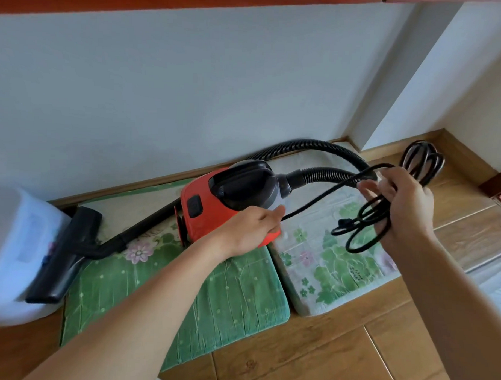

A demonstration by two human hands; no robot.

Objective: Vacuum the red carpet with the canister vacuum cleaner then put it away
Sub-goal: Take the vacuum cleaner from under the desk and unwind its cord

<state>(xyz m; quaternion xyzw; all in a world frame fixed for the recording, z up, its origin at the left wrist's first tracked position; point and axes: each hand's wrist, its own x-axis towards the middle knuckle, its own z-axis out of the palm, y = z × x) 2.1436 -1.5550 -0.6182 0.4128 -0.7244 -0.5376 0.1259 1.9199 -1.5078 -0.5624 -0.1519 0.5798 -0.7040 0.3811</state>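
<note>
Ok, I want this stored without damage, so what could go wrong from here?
1. The cord hangs in loose loops from the right hand, plug dangling; they might slip and tangle.
2. The cord crosses in front of the hose; pulling could snag it or shift the vacuum on its soft cushion.
3. The floor nozzle leans against the white container; moving the vacuum might drag it down.
</note>
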